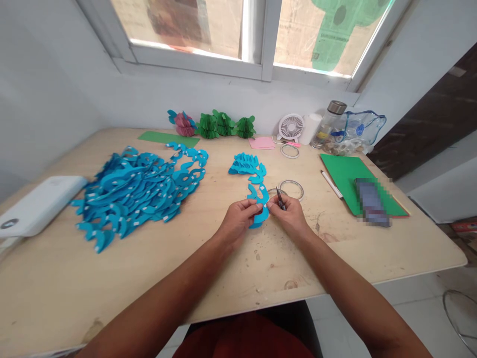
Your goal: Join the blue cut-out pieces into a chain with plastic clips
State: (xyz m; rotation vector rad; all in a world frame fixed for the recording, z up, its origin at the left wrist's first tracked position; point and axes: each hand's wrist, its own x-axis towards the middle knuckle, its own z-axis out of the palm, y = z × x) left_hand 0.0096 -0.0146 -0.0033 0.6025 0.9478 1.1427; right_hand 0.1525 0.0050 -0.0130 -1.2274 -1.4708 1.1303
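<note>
Both hands meet over the middle of the wooden table (223, 278). My left hand (238, 221) pinches a small stack of blue paper cut-outs (260, 209) from the left. My right hand (290, 215) grips the same stack from the right and also holds a dark pen (280, 199) between its fingers. A fanned batch of blue cut-outs (246, 165) lies just beyond the hands. A large heap of blue cut-outs (137, 191) with small white tabs covers the table's left side.
Two tape rings (291, 189) lie beside my right hand. At right are green sheets (345, 174), a white pen (331, 184) and a phone (371, 203). Paper flowers (223, 125), a small fan (291, 127), a bottle (328, 124), pink notes (262, 143) line the back. A white device (39, 204) sits far left.
</note>
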